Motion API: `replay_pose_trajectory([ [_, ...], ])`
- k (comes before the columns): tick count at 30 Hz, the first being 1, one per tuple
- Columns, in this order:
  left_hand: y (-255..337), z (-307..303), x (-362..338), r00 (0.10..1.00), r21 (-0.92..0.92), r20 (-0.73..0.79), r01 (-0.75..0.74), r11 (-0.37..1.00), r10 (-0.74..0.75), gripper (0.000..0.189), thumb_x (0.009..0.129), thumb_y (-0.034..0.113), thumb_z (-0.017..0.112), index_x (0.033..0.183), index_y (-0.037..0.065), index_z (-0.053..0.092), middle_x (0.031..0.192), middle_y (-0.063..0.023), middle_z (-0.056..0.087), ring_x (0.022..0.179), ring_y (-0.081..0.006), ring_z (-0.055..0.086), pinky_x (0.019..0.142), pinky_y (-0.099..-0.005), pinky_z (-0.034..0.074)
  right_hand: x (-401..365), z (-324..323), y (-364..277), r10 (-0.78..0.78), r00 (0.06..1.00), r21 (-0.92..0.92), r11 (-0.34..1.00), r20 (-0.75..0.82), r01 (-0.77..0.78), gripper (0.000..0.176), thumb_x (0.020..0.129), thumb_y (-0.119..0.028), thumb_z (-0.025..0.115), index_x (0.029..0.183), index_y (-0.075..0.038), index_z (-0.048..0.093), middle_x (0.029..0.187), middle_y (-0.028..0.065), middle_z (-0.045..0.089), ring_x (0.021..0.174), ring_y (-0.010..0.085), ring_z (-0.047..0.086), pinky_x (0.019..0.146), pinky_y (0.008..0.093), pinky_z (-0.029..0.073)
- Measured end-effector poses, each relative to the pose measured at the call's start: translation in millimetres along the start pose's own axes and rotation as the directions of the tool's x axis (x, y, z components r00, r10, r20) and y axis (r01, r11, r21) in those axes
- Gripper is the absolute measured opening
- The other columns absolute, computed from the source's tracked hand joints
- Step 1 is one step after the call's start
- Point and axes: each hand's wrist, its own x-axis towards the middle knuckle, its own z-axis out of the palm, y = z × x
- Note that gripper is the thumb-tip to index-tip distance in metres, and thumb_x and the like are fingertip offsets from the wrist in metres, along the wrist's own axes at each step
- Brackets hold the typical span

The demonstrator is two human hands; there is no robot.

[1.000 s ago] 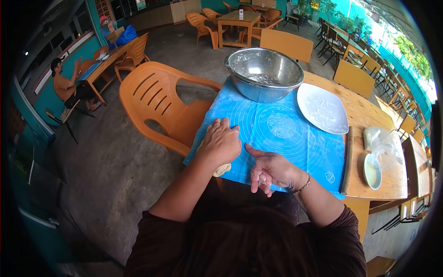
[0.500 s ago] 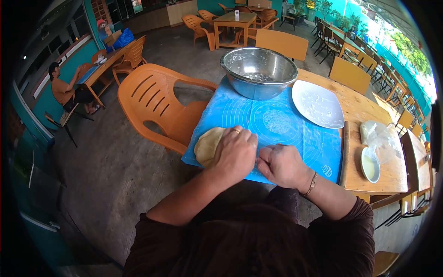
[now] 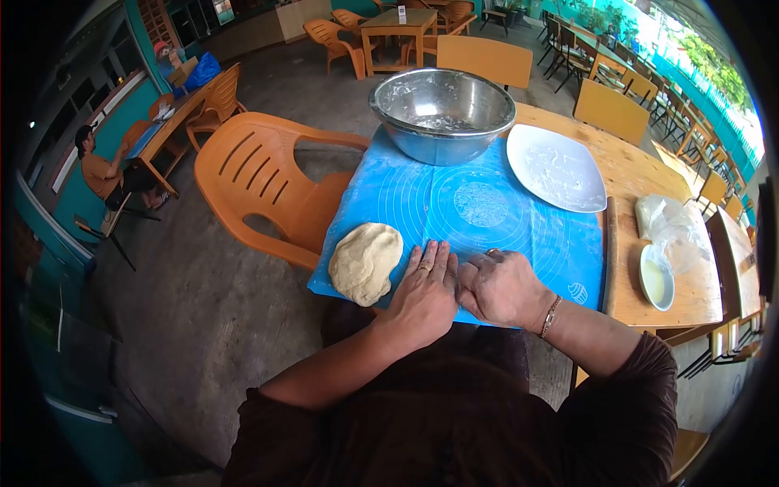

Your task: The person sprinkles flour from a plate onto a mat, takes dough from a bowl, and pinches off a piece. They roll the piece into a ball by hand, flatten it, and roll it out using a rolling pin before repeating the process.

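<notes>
A lump of pale dough (image 3: 365,261) lies on the left part of the blue mat (image 3: 406,191). Just right of the dough, apart from it, my left hand (image 3: 426,292) rests on the mat with its fingers stretched out flat. My right hand (image 3: 501,290) is curled beside it, knuckles up, near the mat's front edge; whatever it may hold is hidden. The two hands touch or nearly touch. Behind them stands a steel bowl (image 3: 442,146) with white residue inside, and to its right a white plate (image 3: 556,169) dusted with flour.
On the wooden table (image 3: 641,174), at the right, are a plastic bag (image 3: 667,223) and a small bowl of pale liquid (image 3: 656,280). A wooden rolling pin or rod (image 3: 610,256) lies along the mat's right edge. An orange chair (image 3: 272,187) stands left; a person (image 3: 104,170) sits farther off.
My left hand has left the dough and moved right, opening flat on the mat. The dough now shows whole. My right hand stays curled in nearly the same place; the view has shifted slightly.
</notes>
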Motion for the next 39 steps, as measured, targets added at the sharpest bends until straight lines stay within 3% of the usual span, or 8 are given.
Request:
replay_pose_trajectory([
  [8, 4, -8, 3, 0.999, -0.014, 0.031, 0.012, 1.000, -0.012, 0.049, 0.092, 0.019, 0.052, 0.125, -0.017, 0.049, 0.133, -0.0362, 0.046, 0.130, -0.0462, 0.042, 0.112, -0.0535, 0.028, 24, 25, 39, -0.068, 0.998, -0.130, 0.989, -0.005, 0.067, 0.021, 0.080, -0.023, 0.061, 0.082, -0.002, 0.060, 0.075, 0.0162, 0.063, 0.068, 0.0314, 0.065, 0.062, 0.0411, 0.053],
  [22, 2, -11, 7, 0.998, 0.050, 0.064, 0.002, 0.999, -0.005, 0.049, 0.094, 0.025, 0.051, 0.124, -0.014, 0.052, 0.133, -0.0346, 0.048, 0.128, -0.0437, 0.046, 0.110, -0.0521, 0.030, 93, 46, 100, 0.162, 0.986, -0.381, 0.915, 0.034, -0.137, 0.027, 0.086, -0.031, 0.059, 0.085, -0.004, 0.062, 0.081, 0.0144, 0.067, 0.081, 0.0318, 0.066, 0.072, 0.0419, 0.053],
  [28, -11, -36, 24, 0.993, -0.084, 0.120, 0.008, 0.996, 0.002, 0.032, 0.088, 0.018, 0.054, 0.103, -0.008, 0.066, 0.114, -0.0264, 0.063, 0.109, -0.0361, 0.060, 0.102, -0.0487, 0.040, 74, 20, 73, 0.422, 0.903, -0.120, 0.895, -0.086, -0.429, 0.026, 0.088, -0.026, 0.057, 0.093, -0.002, 0.064, 0.092, 0.0167, 0.067, 0.088, 0.0352, 0.064, 0.082, 0.0444, 0.051],
  [29, -13, -41, 32, 0.993, -0.093, 0.122, 0.011, 0.996, 0.001, 0.032, 0.088, 0.018, 0.054, 0.103, -0.008, 0.066, 0.114, -0.0264, 0.063, 0.109, -0.0361, 0.060, 0.102, -0.0487, 0.040, 62, 10, 64, 0.417, 0.908, -0.056, 0.906, -0.041, -0.419, 0.029, 0.089, -0.027, 0.055, 0.100, -0.001, 0.063, 0.106, 0.0221, 0.062, 0.101, 0.0372, 0.060, 0.089, 0.0454, 0.048],
  [31, -9, -65, 48, 0.925, -0.186, 0.366, 0.179, 0.966, -0.101, 0.029, 0.088, 0.016, 0.054, 0.098, -0.007, 0.067, 0.108, -0.0242, 0.066, 0.105, -0.0356, 0.062, 0.101, -0.0484, 0.042, 33, 6, 46, 0.417, 0.909, 0.005, 0.909, 0.015, -0.417, 0.033, 0.091, -0.027, 0.053, 0.108, -0.001, 0.062, 0.120, 0.0276, 0.058, 0.114, 0.0392, 0.056, 0.097, 0.0464, 0.044],
  [33, -10, -43, 53, 0.940, -0.250, 0.315, 0.213, 0.944, -0.128, 0.030, 0.089, 0.017, 0.053, 0.105, -0.006, 0.065, 0.116, -0.0250, 0.063, 0.113, -0.0381, 0.057, 0.103, -0.0485, 0.039, -2, 11, 28, 0.321, 0.944, -0.198, 0.923, -0.075, -0.330, 0.053, 0.094, -0.034, 0.050, 0.131, 0.004, 0.048, 0.138, 0.0334, 0.041, 0.133, 0.0442, 0.038, 0.110, 0.0510, 0.031],
  [35, -12, -7, 51, 0.995, -0.136, -0.095, -0.011, 0.991, -0.003, 0.036, 0.092, 0.020, 0.052, 0.115, -0.007, 0.060, 0.129, -0.0270, 0.054, 0.123, -0.0415, 0.049, 0.107, -0.0488, 0.035, -27, 14, 21, 0.389, 0.921, -0.142, 0.910, -0.027, -0.389, 0.062, 0.095, -0.039, 0.048, 0.136, 0.007, 0.039, 0.143, 0.0342, 0.035, 0.136, 0.0454, 0.032, 0.112, 0.0527, 0.026],
  [39, 1, 6, 45, 0.999, -0.093, -0.030, -0.019, 0.995, 0.017, 0.043, 0.094, 0.022, 0.050, 0.124, -0.008, 0.053, 0.137, -0.0279, 0.046, 0.129, -0.0444, 0.042, 0.110, -0.0488, 0.032, -67, 13, 20, 0.470, 0.882, -0.077, 0.878, -0.040, -0.472, 0.077, 0.097, -0.048, 0.045, 0.140, 0.013, 0.031, 0.147, 0.0352, 0.028, 0.140, 0.0470, 0.025, 0.114, 0.0538, 0.020],
])
